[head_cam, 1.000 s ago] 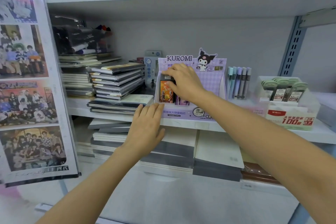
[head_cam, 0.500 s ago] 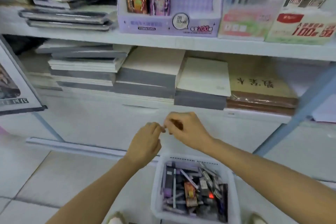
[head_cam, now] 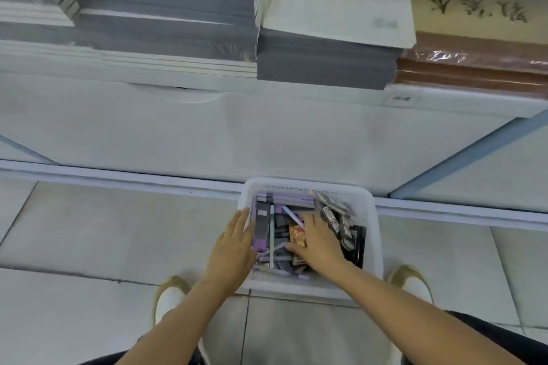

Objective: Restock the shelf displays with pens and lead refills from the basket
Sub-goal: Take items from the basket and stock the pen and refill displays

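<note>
**Basket (head_cam: 308,185) on the floor, both hands at it**

The white basket stands on the tiled floor (head_cam: 118,231), its far edge close to the shelf base (head_cam: 267,127), and it is full of loose pens and flat packs. The left hand (head_cam: 234,246) rests on the basket's left edge with its fingers straight and together, gripping nothing. The right hand (head_cam: 320,241) lies inside, near the middle, spread over the contents. An orange pack (head_cam: 296,235) sits between its thumb and forefinger, but whether it grips the pack cannot be told. A pale blue pen (head_cam: 272,234) lies along the left side, beside a purple box (head_cam: 261,225).
</note>
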`<state>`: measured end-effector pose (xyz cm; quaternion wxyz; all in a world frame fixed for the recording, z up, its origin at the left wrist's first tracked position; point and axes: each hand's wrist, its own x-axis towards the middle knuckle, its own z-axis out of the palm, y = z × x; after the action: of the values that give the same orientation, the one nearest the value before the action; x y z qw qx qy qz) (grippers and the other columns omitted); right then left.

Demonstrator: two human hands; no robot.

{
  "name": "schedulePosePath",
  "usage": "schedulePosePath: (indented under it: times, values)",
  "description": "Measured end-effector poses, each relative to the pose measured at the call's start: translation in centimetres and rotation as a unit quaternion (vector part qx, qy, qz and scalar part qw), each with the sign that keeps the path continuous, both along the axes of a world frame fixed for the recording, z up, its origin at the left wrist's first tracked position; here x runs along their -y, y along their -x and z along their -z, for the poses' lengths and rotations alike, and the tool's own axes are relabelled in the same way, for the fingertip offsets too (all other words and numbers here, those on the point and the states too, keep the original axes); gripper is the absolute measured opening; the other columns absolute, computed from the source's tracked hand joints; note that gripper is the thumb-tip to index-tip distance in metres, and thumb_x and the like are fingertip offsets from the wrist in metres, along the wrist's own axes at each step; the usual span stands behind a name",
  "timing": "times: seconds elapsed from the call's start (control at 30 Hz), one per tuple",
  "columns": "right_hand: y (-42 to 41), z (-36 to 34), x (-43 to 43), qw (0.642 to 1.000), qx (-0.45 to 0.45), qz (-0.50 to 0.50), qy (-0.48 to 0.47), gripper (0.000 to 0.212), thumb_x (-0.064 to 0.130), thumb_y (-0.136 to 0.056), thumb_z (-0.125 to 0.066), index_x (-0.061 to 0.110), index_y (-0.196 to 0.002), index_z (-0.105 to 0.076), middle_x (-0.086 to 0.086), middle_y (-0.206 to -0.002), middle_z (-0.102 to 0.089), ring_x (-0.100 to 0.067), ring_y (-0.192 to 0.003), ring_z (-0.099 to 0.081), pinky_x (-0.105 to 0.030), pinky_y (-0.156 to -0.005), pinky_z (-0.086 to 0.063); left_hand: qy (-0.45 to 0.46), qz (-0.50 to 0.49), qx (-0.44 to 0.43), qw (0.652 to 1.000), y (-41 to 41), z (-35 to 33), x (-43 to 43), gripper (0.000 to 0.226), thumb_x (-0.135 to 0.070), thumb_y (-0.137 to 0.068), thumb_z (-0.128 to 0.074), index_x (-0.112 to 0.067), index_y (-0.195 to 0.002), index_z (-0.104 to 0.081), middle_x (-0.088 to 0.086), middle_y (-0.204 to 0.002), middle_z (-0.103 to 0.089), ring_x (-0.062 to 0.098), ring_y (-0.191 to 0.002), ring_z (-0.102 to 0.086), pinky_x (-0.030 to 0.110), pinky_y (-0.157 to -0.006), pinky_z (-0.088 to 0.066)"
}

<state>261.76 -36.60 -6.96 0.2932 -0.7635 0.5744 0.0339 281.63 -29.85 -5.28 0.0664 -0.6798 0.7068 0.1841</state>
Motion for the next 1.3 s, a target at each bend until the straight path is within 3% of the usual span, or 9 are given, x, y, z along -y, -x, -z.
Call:
schedulePosePath:
  times: [0.13,0.2,0.27,0.37,0.5,0.63,0.77,0.87,1.3]
  values:
    - [-1.0,0.8,0.2,0.999,-0.009,0.036,-0.011,0.030,0.031,-0.097,-0.055,0.011,-0.118,-0.046,-0.004,-0.096,-0.062,-0.018,-0.075,-0.060,-0.030,-0.060,-0.047,0.015,-0.028,-0.046,0.998,0.2,-0.1,0.0,0.056,-0.030,-0.100,-0.044,-0.014,-0.150,-0.025,0.006,-0.162,-0.002,0.023,-0.149,-0.001,0.035,-0.116,-0.026]
    - [-0.4,0.9,0.7,0.999,0.023,0.021,-0.022,0.022,0.029,-0.101,-0.046,0.011,-0.113,-0.051,-0.003,-0.085,-0.063,-0.015,-0.065,-0.055,-0.027,-0.054,-0.043,0.056,-0.031,-0.068,0.996,0.3,-0.8,0.3,0.044,-0.020,-0.096,-0.053,-0.009,-0.139,-0.047,0.014,-0.154,-0.029,0.031,-0.143,-0.025,0.039,-0.109,-0.038]
    - [0.6,0.5,1.3,0.997,0.071,0.019,-0.031,0.023,0.029,-0.103,-0.041,0.012,-0.110,-0.055,0.002,-0.077,-0.060,-0.011,-0.058,-0.050,-0.022,-0.050,-0.035,0.139,-0.038,-0.100,0.984,0.6,-1.1,0.8,0.026,-0.008,-0.088,-0.062,-0.006,-0.114,-0.065,0.016,-0.126,-0.057,0.034,-0.117,-0.052,0.040,-0.093,-0.049]
    - [1.8,-0.3,1.4,0.986,0.159,0.023,-0.040,0.017,0.027,-0.103,-0.041,0.020,-0.097,-0.055,0.003,-0.067,-0.056,-0.010,-0.051,-0.044,-0.027,-0.049,-0.035,0.135,-0.137,-0.236,0.952,2.0,-1.6,1.9,0.015,-0.014,-0.096,-0.054,-0.007,-0.093,-0.067,0.007,-0.093,-0.064,0.021,-0.084,-0.056,0.033,-0.074,-0.046]
    - [1.2,-1.7,-0.4,0.972,0.216,-0.031,-0.085,0.025,0.035,-0.102,-0.041,0.020,-0.090,-0.056,-0.003,-0.072,-0.061,-0.015,-0.057,-0.053,-0.032,-0.057,-0.044,-0.138,-0.362,-0.538,0.748,4.8,-2.4,3.6,0.038,-0.033,-0.101,-0.045,-0.002,-0.101,-0.067,0.012,-0.095,-0.070,0.023,-0.088,-0.066,0.032,-0.082,-0.054]
    - [-0.4,-2.4,0.2,0.975,0.207,-0.057,-0.061,0.021,0.033,-0.101,-0.044,0.021,-0.097,-0.061,0.005,-0.089,-0.061,-0.008,-0.076,-0.056,-0.024,-0.070,-0.046,-0.058,-0.470,-0.586,0.657,4.5,-2.5,4.1,0.023,-0.016,-0.103,-0.041,-0.004,-0.093,-0.058,0.011,-0.081,-0.069,0.024,-0.078,-0.067,0.034,-0.076,-0.057]
    - [-1.3,-2.0,3.7,0.991,0.117,-0.022,0.066,0.031,0.027,-0.096,-0.054,0.016,-0.125,-0.053,0.001,-0.126,-0.053,-0.013,-0.117,-0.047,-0.027,-0.101,-0.038,0.009,-0.500,-0.533,0.683,1.7,-2.3,4.0,0.017,-0.012,-0.102,-0.039,-0.008,-0.089,-0.050,0.005,-0.057,-0.052,0.018,-0.048,-0.054,0.031,-0.053,-0.051]
    - [-2.4,-0.8,5.1,0.993,-0.009,-0.080,0.085,0.045,0.028,-0.094,-0.056,0.013,-0.134,-0.042,-0.004,-0.134,-0.046,-0.020,-0.122,-0.043,-0.034,-0.106,-0.035,0.013,-0.508,-0.515,0.690,0.6,-2.1,3.3,0.016,-0.011,-0.099,-0.040,-0.008,-0.087,-0.050,0.003,-0.057,-0.044,0.014,-0.044,-0.044,0.033,-0.053,-0.041]
    - [-2.8,0.1,5.5,0.989,-0.040,-0.094,0.104,0.024,0.016,-0.099,-0.045,0.006,-0.117,-0.058,-0.008,-0.112,-0.057,-0.020,-0.094,-0.054,-0.028,-0.072,-0.044,-0.010,-0.446,-0.519,0.730,0.4,-1.9,3.4,0.020,-0.018,-0.102,-0.042,-0.008,-0.086,-0.050,0.001,-0.061,-0.041,0.012,-0.054,-0.039,0.021,-0.047,-0.040]
